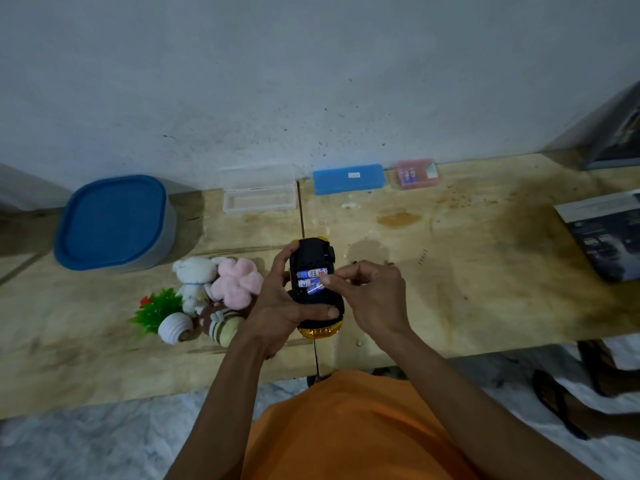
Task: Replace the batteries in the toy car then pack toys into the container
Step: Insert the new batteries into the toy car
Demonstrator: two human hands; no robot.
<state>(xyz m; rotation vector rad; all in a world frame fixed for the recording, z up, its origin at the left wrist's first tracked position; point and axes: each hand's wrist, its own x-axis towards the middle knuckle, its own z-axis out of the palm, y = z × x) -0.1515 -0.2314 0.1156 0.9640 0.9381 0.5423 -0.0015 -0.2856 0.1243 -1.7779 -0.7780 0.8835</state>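
Note:
A yellow toy car [313,252] is held upside down, its black underside up, above the wooden table [467,271]. My left hand [280,313] grips it from the left side. The battery bay is uncovered, with blue and white batteries [311,274] lying in it. My right hand [370,292] pinches one tilted battery [316,288] at the bay's lower slot. A grey container with a blue lid [112,221] stands at the back left. Plush toys, white [194,275], pink [235,282] and brown striped [221,323], lie left of the car.
A small plastic plant [156,308] in a white pot [175,328] lies beside the plushes. A clear open case [258,195], a blue case [348,179] and a pink battery pack [415,173] line the wall. A dark booklet [606,233] rests at right. Sandals [554,400] are on the floor.

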